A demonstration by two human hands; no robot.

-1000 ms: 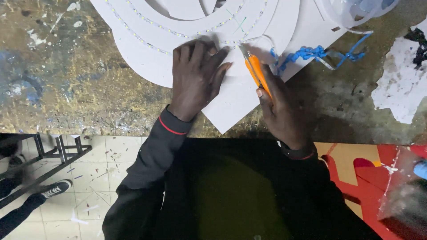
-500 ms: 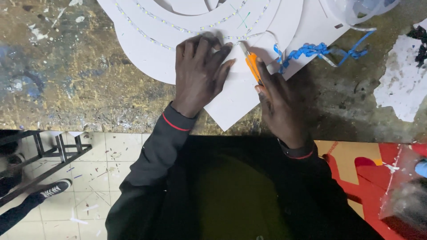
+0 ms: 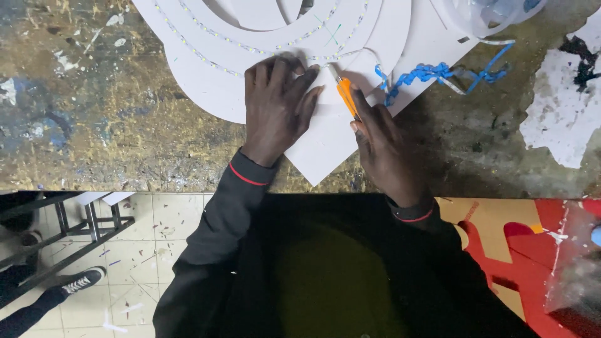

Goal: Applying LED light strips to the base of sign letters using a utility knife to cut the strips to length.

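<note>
On the paint-stained worktop (image 3: 94, 125), the left hand (image 3: 275, 106) presses spread on the white board (image 3: 325, 150), steadying it, while the right hand (image 3: 388, 150) grips an orange knife (image 3: 346, 95).

1. A worn bench (image 3: 113, 125) is filling the upper frame, its top showing gold, blue and white paint stains.
2. A patch of white paint (image 3: 557, 119) is flaking at its right edge.
3. Pale floor tiles (image 3: 150, 250) are showing below, speckled with scraps and paint.
4. A black metal frame (image 3: 69, 231) is standing on the tiles at left.
5. Someone's black shoe (image 3: 81, 283) with a white sole is resting by that frame.
6. A red and tan board (image 3: 513, 244) is lying at lower right.
7. Even light is falling across everything.
</note>
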